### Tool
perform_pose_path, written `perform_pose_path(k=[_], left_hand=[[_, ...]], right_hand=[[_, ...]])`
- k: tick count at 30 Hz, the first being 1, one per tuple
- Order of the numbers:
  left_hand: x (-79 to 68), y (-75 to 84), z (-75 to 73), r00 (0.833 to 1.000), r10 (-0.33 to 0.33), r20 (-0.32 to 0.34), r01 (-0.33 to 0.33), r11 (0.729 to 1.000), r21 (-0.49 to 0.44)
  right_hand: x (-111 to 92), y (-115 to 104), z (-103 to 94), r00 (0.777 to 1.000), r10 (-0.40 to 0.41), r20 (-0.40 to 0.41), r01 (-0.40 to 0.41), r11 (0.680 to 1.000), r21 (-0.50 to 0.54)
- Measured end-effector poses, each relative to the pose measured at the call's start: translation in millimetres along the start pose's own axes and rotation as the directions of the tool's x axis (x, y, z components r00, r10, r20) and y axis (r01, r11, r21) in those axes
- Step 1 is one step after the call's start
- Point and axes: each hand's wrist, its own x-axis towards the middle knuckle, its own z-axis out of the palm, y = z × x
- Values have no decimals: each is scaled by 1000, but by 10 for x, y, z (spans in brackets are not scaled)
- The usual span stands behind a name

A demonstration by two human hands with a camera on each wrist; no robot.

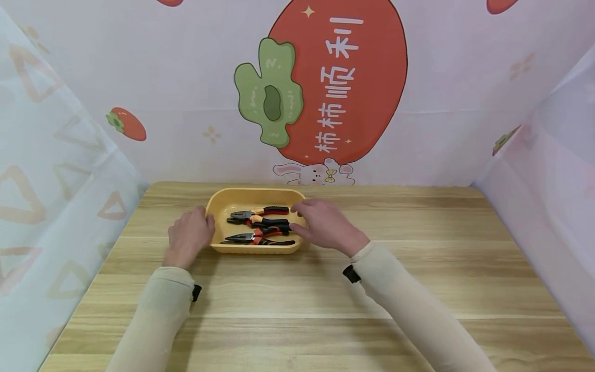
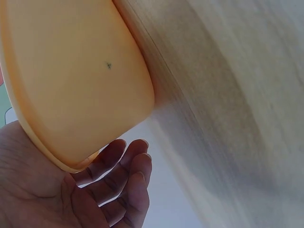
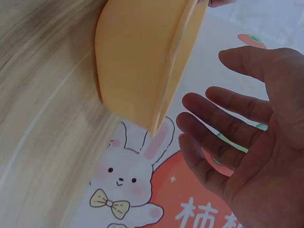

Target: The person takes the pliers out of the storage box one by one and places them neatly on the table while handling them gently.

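Observation:
A yellow-orange plastic basket stands toward the back of the table, left of the middle. Several pliers with red, orange and black handles lie inside it, their jaws pointing left. My left hand holds the basket's left end; in the left wrist view its rim passes between the thumb side and the curled fingers. My right hand is at the right end, thumb and fingers spread near the handle ends. The right wrist view shows those fingers loosely bent, apart from the basket wall.
The wood-grain table runs in front of the basket and to its right. Behind it is a back wall sheet printed with a large red persimmon and a rabbit. Pale side sheets border the table left and right.

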Motion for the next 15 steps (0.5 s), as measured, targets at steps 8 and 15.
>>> perform_pose_path(k=[8, 15], left_hand=[[2, -5, 13, 1000, -6, -6, 6, 1000, 9], [14, -11, 23, 1000, -14, 6, 14, 1000, -6]], right_hand=[[194, -116, 49, 996, 1, 93, 0, 1000, -10], [327, -198, 119, 987, -32, 156, 37, 999, -32]])
